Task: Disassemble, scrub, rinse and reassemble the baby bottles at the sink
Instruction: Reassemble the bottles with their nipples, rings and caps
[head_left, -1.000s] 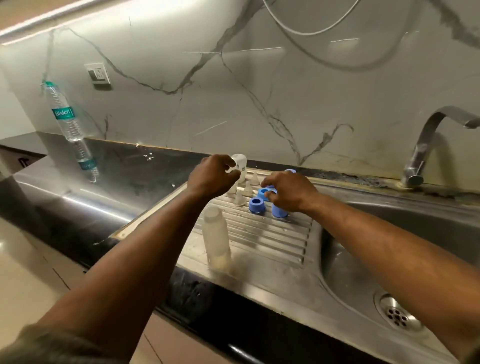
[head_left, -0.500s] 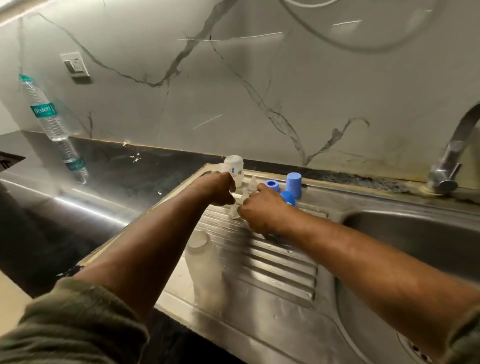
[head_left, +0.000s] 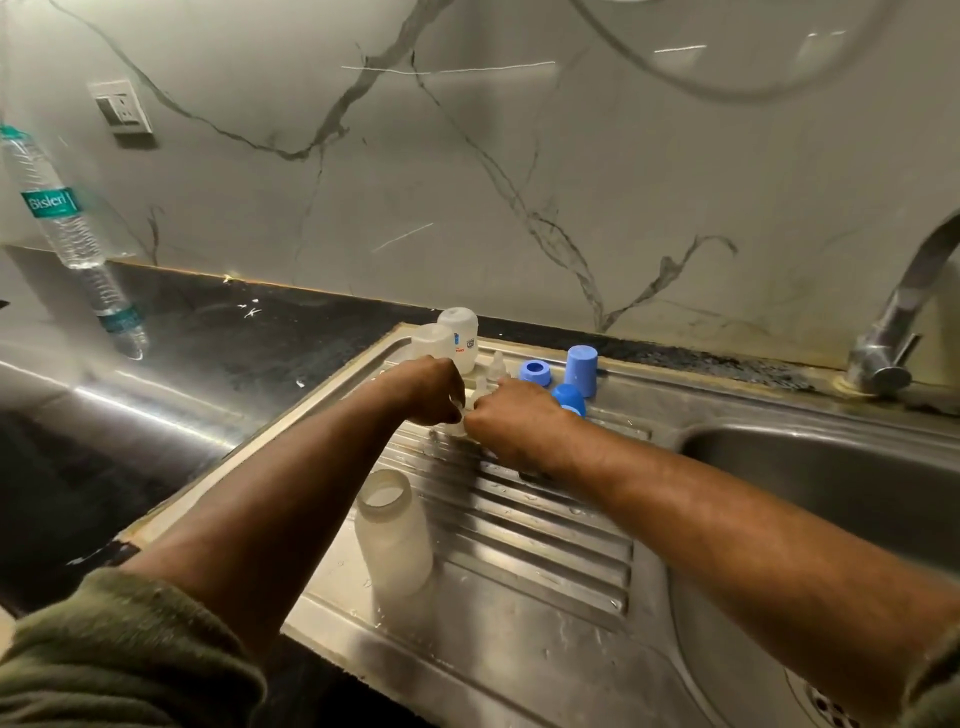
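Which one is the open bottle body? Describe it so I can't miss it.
On the steel drainboard left of the sink basin, look at the near edge. The frosted bottle stands upright alone, mouth open, beside the left forearm; the other bottles stand at the back.

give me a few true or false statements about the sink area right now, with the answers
1. An open baby bottle stands upright on the ribbed drainboard, nearest the camera. True.
2. Water is running from the tap. False: no stream shows below it.
3. The tall blue cap stands at the back of the drainboard, beyond the right hand. True.
4. The left hand holds the water bottle. False: the water bottle stands far left on the dark counter, and the left hand meets the right over small clear parts.
5. A blue ring lies in the basin. False: it sits on the drainboard beside the tall blue cap.
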